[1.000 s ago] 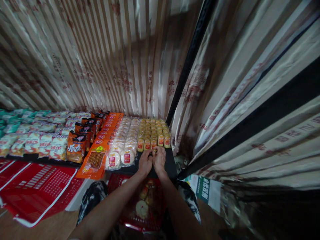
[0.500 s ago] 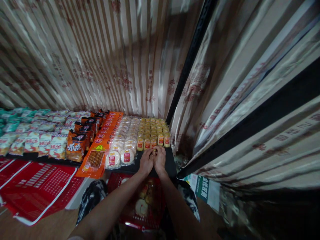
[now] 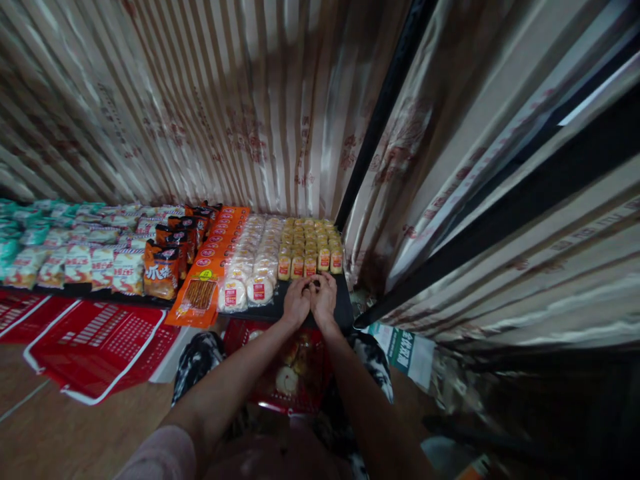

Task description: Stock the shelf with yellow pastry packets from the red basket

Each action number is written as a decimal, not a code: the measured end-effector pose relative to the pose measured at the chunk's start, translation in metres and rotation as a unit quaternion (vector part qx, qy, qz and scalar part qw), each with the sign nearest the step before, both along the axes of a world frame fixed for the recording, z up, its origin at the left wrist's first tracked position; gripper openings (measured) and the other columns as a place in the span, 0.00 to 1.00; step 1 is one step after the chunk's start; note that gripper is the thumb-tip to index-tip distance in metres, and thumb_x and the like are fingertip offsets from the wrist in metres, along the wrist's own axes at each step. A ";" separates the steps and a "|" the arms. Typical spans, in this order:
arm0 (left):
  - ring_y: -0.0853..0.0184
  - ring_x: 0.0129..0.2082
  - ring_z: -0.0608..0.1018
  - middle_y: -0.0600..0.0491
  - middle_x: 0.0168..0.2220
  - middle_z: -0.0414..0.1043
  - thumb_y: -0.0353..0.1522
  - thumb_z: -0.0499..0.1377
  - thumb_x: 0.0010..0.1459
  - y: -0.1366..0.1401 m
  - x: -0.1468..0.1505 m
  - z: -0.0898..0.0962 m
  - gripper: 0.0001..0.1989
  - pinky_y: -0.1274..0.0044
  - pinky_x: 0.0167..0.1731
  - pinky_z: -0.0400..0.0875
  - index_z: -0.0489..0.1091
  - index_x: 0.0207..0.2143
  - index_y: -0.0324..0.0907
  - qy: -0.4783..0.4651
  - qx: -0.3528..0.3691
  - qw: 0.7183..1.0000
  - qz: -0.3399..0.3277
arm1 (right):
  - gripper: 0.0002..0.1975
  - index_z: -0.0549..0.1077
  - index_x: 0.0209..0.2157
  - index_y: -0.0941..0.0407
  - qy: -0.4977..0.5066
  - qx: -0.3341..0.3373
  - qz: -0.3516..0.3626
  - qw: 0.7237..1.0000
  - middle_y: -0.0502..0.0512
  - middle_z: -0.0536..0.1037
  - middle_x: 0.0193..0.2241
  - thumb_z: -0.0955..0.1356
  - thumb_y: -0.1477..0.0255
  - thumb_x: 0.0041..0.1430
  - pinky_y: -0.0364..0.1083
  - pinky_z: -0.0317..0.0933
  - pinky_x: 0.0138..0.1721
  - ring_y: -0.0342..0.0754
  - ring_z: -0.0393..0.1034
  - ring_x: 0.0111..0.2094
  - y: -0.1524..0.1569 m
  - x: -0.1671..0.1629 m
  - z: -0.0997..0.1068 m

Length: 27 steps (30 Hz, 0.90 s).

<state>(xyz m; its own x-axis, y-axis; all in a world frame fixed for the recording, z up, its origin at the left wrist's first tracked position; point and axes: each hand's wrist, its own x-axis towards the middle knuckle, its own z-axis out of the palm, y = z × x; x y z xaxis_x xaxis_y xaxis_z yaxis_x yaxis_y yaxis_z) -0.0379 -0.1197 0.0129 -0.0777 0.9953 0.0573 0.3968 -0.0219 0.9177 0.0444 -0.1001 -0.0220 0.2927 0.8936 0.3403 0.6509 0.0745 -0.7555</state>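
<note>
My left hand (image 3: 299, 301) and my right hand (image 3: 323, 297) meet at the black shelf's front edge, with fingers curled and fingertips close together. What they hold between them, if anything, is too small and dark to make out. Right behind my fingertips stand rows of small yellow packaged cakes (image 3: 311, 243), the front ones with red labels. To the left lie clear-wrapped round white cakes (image 3: 259, 291) in two columns. Below my forearms sits a red basket (image 3: 270, 402) with several packaged items in it, among them a round pale one (image 3: 287, 380).
Left along the black shelf (image 3: 280, 308) are orange strip packs (image 3: 197, 297), orange-black bags (image 3: 161, 270), and white (image 3: 127, 270) and green bags (image 3: 35, 233). Red baskets (image 3: 100, 340) stand below. A patterned curtain (image 3: 200, 100) and black poles (image 3: 385, 113) bound the back and right.
The view has shifted, so the shelf sits slightly higher and farther right. My hands stay together before the yellow cakes, with fingers slightly rearranged.
</note>
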 end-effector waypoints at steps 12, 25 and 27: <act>0.68 0.39 0.73 0.50 0.38 0.72 0.24 0.49 0.53 -0.038 -0.015 -0.006 0.13 0.76 0.45 0.65 0.72 0.36 0.39 0.031 -0.035 0.999 0.014 | 0.16 0.70 0.39 0.59 -0.001 -0.006 0.036 0.999 0.59 0.70 0.39 0.56 0.76 0.53 0.48 0.59 0.46 0.48 0.63 0.42 -0.049 -0.019 0.008; 0.69 0.36 0.72 0.51 0.33 0.71 0.23 0.48 0.51 -0.100 -0.041 -0.033 0.12 0.78 0.40 0.66 0.70 0.30 0.41 0.063 -0.013 0.998 0.001 | 0.15 0.71 0.35 0.57 0.002 0.041 0.099 0.994 0.56 0.73 0.33 0.56 0.77 0.54 0.47 0.59 0.43 0.48 0.65 0.39 -0.114 -0.038 -0.025; 0.68 0.36 0.73 0.51 0.34 0.72 0.24 0.49 0.51 -0.106 -0.044 -0.048 0.11 0.77 0.41 0.66 0.70 0.31 0.41 0.079 -0.046 0.996 -0.013 | 0.14 0.71 0.34 0.57 -0.005 0.013 0.111 0.994 0.56 0.73 0.33 0.56 0.75 0.55 0.47 0.59 0.41 0.48 0.65 0.38 -0.122 -0.039 -0.041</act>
<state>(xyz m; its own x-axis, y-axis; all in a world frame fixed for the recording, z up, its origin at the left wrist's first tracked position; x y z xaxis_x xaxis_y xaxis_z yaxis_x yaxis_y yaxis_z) -0.0818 -0.2258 -0.0347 -0.0499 0.9985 -0.0247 0.5359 0.0476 0.8429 0.0056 -0.2221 -0.0626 0.0864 0.9266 0.3659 0.6238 0.2361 -0.7451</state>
